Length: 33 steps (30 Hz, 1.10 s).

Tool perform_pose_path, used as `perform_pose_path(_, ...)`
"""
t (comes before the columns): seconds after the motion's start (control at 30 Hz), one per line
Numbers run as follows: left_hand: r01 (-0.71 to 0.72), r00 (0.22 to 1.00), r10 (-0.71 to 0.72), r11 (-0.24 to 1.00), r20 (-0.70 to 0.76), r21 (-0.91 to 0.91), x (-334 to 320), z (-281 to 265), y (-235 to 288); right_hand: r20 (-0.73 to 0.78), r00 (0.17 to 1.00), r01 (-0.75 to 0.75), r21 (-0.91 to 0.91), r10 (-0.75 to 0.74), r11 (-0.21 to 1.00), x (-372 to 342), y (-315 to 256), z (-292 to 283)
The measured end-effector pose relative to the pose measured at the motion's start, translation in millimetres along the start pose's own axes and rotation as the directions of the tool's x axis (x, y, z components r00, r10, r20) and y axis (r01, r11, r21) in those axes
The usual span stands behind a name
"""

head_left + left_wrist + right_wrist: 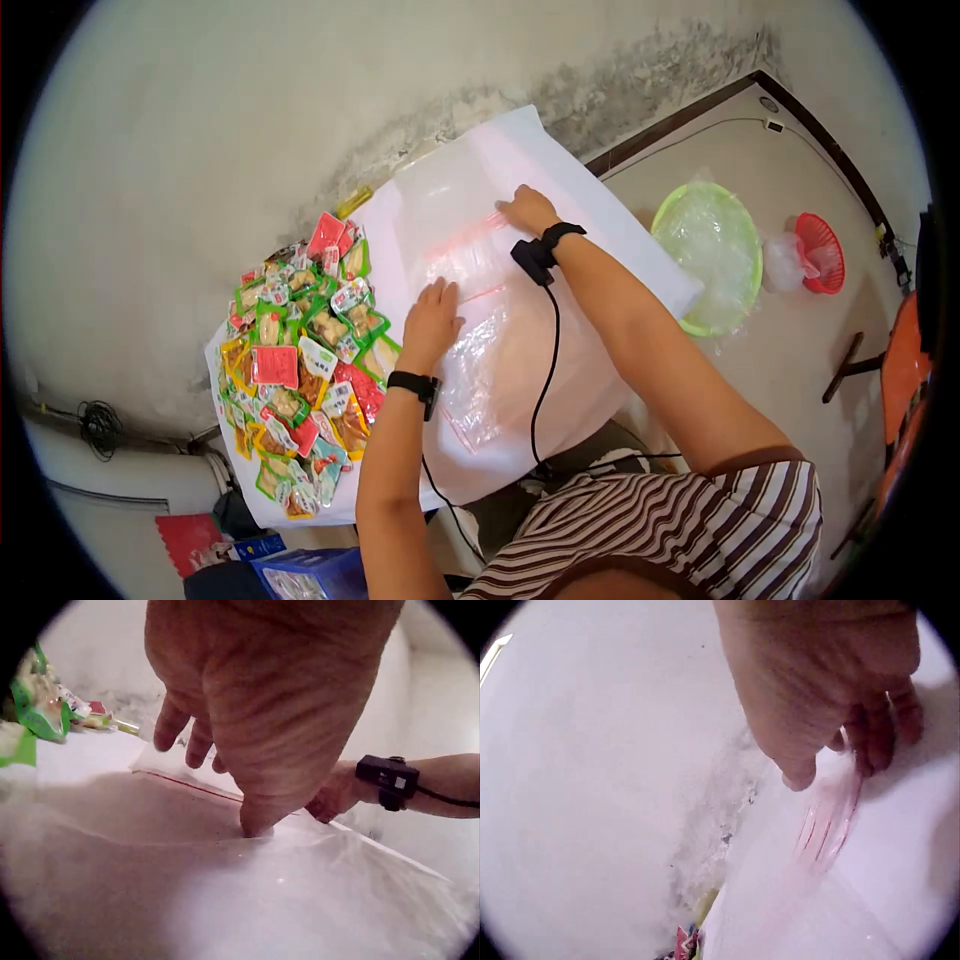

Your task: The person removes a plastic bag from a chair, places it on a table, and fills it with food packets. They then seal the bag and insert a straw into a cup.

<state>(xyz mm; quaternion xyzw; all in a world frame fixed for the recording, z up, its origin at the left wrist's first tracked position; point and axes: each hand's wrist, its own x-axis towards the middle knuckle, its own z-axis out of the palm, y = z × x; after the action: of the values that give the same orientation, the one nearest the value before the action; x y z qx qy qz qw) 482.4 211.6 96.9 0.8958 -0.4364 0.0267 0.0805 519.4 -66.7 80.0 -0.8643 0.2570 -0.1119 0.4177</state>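
From my end, the white tabletop (575, 180) fills the head cam's middle, clear plastic bags (478, 375) spread dead centre on it, with the right arm (655, 335) stretching in from 4 o'clock and the left arm (388, 490) from 7. Left hand (430, 327) sits near 8 o'clock, fingers loose, thumb (257, 816) down on the plastic. Right hand's (530, 210) at 1, fingertips at a red strip (496, 220), can't tell if it's pinching.

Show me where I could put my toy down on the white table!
The bare strip of white tabletop between the right hand and the edge facing the green basin looks free. It's crowded on the left, where food packets are piled up, and clear bags cover the middle beside the left hand.
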Motion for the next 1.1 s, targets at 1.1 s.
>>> perform_pose_path(1.1,-0.145,0.969,0.183,0.966,-0.166,0.215,86,23,35,0.33,0.944,-0.067,0.263,-0.024,0.962,-45,55,-29)
